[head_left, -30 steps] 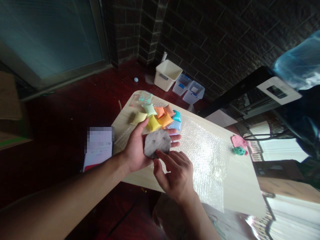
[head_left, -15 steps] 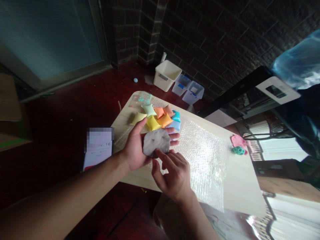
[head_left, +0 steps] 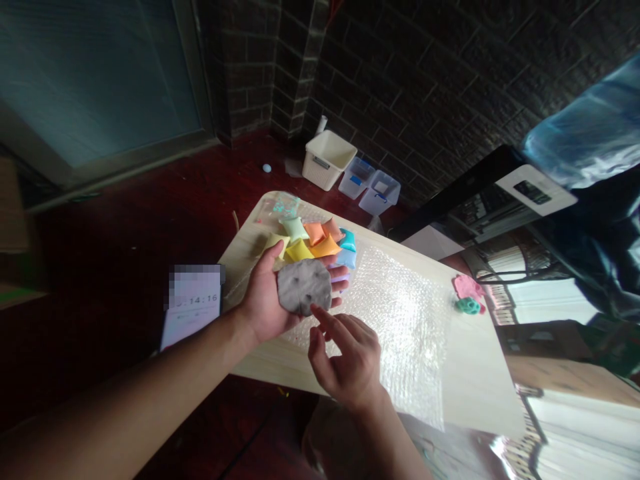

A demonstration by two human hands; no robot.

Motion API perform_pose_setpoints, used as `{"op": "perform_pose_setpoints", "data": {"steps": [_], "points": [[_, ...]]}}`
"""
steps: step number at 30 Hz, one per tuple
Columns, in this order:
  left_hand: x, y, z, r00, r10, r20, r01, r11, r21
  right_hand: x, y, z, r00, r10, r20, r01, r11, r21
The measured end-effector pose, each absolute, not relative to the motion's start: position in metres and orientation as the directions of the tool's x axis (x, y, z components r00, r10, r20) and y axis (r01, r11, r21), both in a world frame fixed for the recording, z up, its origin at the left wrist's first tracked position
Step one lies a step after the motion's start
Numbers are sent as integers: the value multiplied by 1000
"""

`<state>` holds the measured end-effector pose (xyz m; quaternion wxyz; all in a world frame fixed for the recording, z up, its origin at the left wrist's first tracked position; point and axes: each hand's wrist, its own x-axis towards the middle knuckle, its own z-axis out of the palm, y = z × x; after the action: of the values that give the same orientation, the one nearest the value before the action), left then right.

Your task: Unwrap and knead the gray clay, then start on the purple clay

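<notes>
And off the spot now, sliding the index fingertip point(head_left: 315, 309) of the right hand point(head_left: 353, 357) toward the near-right rim of the grey clay disc point(head_left: 300, 283), perhaps brushing it, perhaps just clear: impossible to tell. Laying bare, with that shift, a dent point(head_left: 309, 298) covered half a second ago; likely counting as one more press done in the shaping. Carrying the disc all the while on the left hand point(head_left: 260, 297), open flat and palm up, with fingers reaching out beyond it and thumb held out to the side, above the table point(head_left: 480, 373), on the near side of the pillow-shaped packets point(head_left: 300, 251). Pinching nothing with the right, just pointing the index, holding the thumb apart and curling the rest. Facing upward, dented side on top, and close to round, so offering no clear long axis.
</notes>
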<state>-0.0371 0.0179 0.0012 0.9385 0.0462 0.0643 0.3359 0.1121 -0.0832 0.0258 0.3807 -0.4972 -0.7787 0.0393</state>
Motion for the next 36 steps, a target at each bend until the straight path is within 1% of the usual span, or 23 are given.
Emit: {"op": "perform_pose_setpoints", "data": {"steps": [6,9,12,17,20,26,29,32,34,36], "points": [[-36,16,3,771,631,-86,-618,774,139,112,-84,21,-232,867,440,775,438,-456],[-35,15,4,774,631,-52,-621,772,138,110,-85,20,-233,894,383,797,401,-452],[-35,15,4,772,635,-25,-627,767,136,109,-84,22,-229,907,353,803,381,-458],[-38,15,2,772,635,-30,-625,767,144,108,-83,25,-226,920,320,798,363,-482],[-38,16,3,777,628,-35,-618,773,147,107,-84,22,-228,916,330,795,371,-481],[-38,16,10,772,632,-65,-623,773,118,107,-84,17,-211,881,423,778,414,-473],[-38,15,12,765,642,-47,-633,764,121,106,-84,19,-215,894,394,784,399,-476],[-39,15,14,752,656,-67,-646,753,126,105,-83,20,-224,906,358,790,384,-478],[-38,15,14,749,658,-80,-647,752,126,104,-83,19,-223,904,365,783,389,-486],[-37,15,12,752,654,-77,-644,755,126,105,-84,17,-209,892,402,755,408,-513]]}}
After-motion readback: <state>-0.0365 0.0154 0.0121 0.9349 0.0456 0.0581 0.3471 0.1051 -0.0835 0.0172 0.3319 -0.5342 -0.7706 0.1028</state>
